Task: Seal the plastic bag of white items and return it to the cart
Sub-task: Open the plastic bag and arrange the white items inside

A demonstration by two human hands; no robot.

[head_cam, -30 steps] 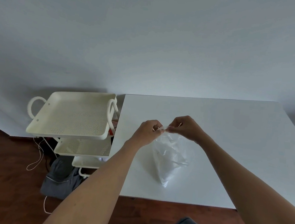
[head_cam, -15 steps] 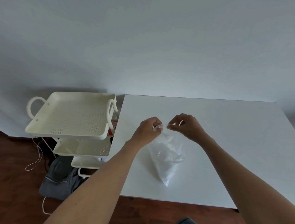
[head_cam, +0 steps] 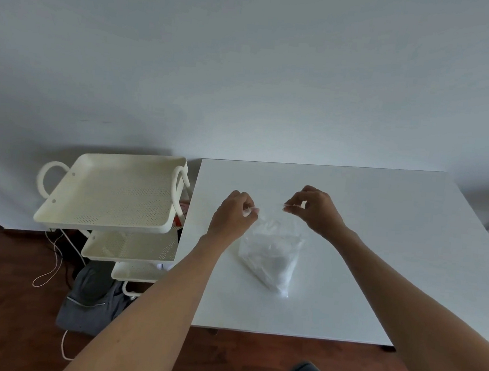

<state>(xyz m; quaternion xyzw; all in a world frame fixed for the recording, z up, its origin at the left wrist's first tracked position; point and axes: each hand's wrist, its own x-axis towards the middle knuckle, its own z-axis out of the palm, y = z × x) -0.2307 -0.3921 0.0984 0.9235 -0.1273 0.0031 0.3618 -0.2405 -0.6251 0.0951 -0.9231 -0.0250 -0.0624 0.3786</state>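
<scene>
Clear plastic bag (head_cam: 269, 258) held upright on white table (head_cam: 379, 256), top edge pinched at each end by left hand (head_cam: 233, 217) and right hand (head_cam: 315, 212), stretched taut for sealing; cart (head_cam: 112, 194) stands beside table.

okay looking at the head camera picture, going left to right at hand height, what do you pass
cart → left hand → bag → right hand → bare table

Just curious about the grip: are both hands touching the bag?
Touching. The head view shows the left hand and right hand each pinching a top corner of the bag.
</scene>
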